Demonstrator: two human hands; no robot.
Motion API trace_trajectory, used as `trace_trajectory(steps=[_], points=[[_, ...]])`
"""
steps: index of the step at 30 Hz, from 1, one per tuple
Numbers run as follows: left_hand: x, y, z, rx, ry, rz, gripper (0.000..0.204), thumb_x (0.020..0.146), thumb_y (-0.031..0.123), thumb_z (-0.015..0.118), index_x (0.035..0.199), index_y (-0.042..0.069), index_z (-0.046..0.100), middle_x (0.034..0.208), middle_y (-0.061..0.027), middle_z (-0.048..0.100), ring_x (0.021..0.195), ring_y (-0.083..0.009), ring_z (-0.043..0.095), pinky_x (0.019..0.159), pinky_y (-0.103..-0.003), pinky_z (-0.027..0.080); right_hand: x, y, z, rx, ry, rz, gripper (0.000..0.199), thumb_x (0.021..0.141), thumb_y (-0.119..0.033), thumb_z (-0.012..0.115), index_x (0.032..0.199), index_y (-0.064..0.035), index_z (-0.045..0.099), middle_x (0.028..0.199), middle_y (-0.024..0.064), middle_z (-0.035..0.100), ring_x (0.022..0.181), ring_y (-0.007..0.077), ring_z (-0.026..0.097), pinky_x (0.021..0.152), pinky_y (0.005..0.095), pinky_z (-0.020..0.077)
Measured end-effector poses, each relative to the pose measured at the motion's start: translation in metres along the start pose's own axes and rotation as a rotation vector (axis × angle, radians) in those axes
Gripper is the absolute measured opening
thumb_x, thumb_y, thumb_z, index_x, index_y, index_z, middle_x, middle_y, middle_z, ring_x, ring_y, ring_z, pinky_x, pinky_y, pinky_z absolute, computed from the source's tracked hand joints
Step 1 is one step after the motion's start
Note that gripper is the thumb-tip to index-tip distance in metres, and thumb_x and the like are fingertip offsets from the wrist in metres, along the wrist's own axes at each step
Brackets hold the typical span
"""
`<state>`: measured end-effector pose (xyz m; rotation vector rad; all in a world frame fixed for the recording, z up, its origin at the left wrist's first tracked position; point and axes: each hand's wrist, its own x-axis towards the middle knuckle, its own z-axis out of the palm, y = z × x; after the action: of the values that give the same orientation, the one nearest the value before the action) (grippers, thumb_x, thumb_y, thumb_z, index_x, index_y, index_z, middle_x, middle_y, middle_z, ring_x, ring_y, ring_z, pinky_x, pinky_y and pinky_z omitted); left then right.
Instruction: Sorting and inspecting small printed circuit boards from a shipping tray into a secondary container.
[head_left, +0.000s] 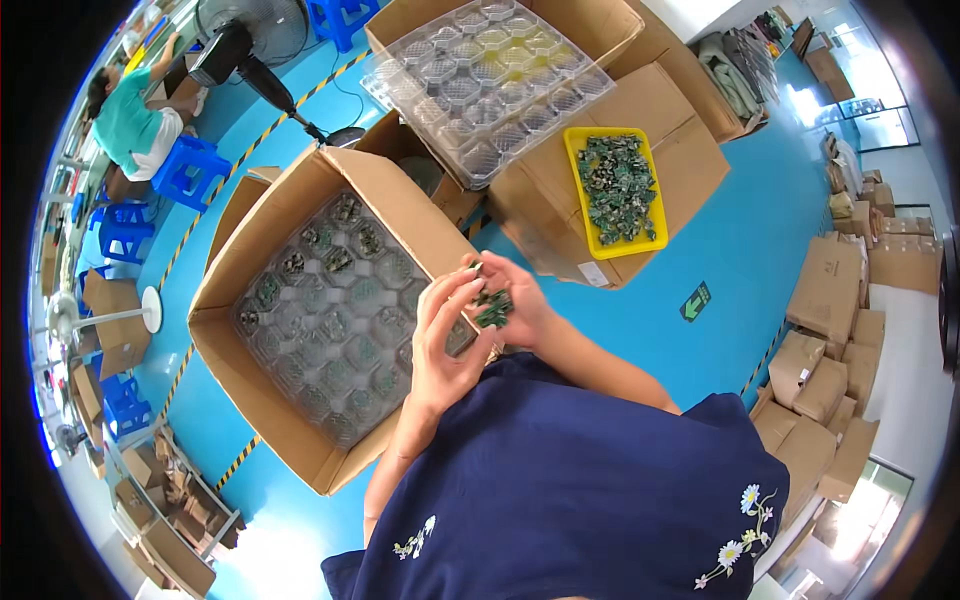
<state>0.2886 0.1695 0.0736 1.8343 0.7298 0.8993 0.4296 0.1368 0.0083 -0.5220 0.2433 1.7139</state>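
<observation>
My two hands meet in front of my body, just past the right rim of an open cardboard box (pixel 440 228). In my right hand (pixel 525 300) lies a small bunch of green circuit boards (pixel 493 309), with the fingers curled round it. My left hand (pixel 445 335) is beside it, its thumb and fingers bent toward the bunch; its fingertips look closed on a small piece too little to make out. Inside the box sits a clear plastic tray (pixel 330 375) with round pockets. Several pockets near its far side hold small boards (pixel 338 259).
A yellow tray (pixel 662 228) heaped with green circuit boards rests on a closed carton (pixel 690 150). Clear pocketed trays (pixel 490 80) are stacked beyond. A black fan (pixel 240 60) stands at the far left, near a seated person (pixel 130 120). Cartons (pixel 825 290) line the right wall.
</observation>
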Motion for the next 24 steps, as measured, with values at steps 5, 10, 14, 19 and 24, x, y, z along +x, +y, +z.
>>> trace_trajectory(steps=[5,10,14,19,24], points=[[0.027,-0.010,0.051,-0.116,0.062,-0.131,0.024,0.077,-0.004,0.064,0.101,0.002,0.065,0.107,-0.0119,0.063,0.093,-0.0254,0.063,0.078,-0.032,0.050,-0.023,-0.020,-0.013,-0.033,-0.006,0.025,0.030,0.096,-0.034,0.044,0.101,-0.0091,0.060,0.098,0.0046,0.064,0.088,0.0185,0.064,0.073,0.0320,0.0530],[0.037,-0.033,0.092,0.130,0.191,0.094,0.021,0.075,-0.005,0.063,0.094,0.003,0.064,0.100,-0.0097,0.064,0.099,-0.0278,0.058,0.087,-0.036,0.046,-0.034,-0.007,-0.019,0.304,0.151,-0.020,0.028,0.096,-0.031,0.044,0.103,-0.0070,0.057,0.096,0.0052,0.062,0.087,0.0180,0.062,0.075,0.0303,0.0530],[0.043,-0.030,0.086,-0.021,0.243,0.015,0.021,0.079,-0.004,0.062,0.099,0.002,0.063,0.103,-0.0122,0.063,0.099,-0.0280,0.058,0.089,-0.035,0.045,-0.041,-0.035,-0.046,0.941,0.045,0.072,0.016,0.089,-0.020,0.055,0.098,-0.0064,0.060,0.095,0.0036,0.060,0.084,0.0177,0.059,0.077,0.0304,0.0539],[0.065,-0.045,0.071,-0.188,0.462,-0.132,0.014,0.089,-0.003,0.053,0.100,-0.005,0.060,0.104,-0.0139,0.060,0.100,-0.0224,0.058,0.090,-0.033,0.045,-0.038,-0.077,-0.079,0.822,0.291,-0.165,0.016,0.086,-0.015,0.054,0.094,-0.0021,0.061,0.091,0.0093,0.059,0.088,0.0218,0.058,0.082,0.0329,0.0540],[0.039,-0.071,0.035,-0.194,0.680,-0.266,0.014,0.091,-0.003,0.050,0.101,-0.004,0.060,0.102,-0.0106,0.060,0.087,-0.0152,0.058,0.080,-0.028,0.048,-0.006,-0.191,-0.150,0.540,0.315,-0.417,0.015,0.080,-0.018,0.055,0.086,-0.0063,0.061,0.083,0.0103,0.064,0.075,0.0271,0.062,0.074,0.0422,0.0545]])
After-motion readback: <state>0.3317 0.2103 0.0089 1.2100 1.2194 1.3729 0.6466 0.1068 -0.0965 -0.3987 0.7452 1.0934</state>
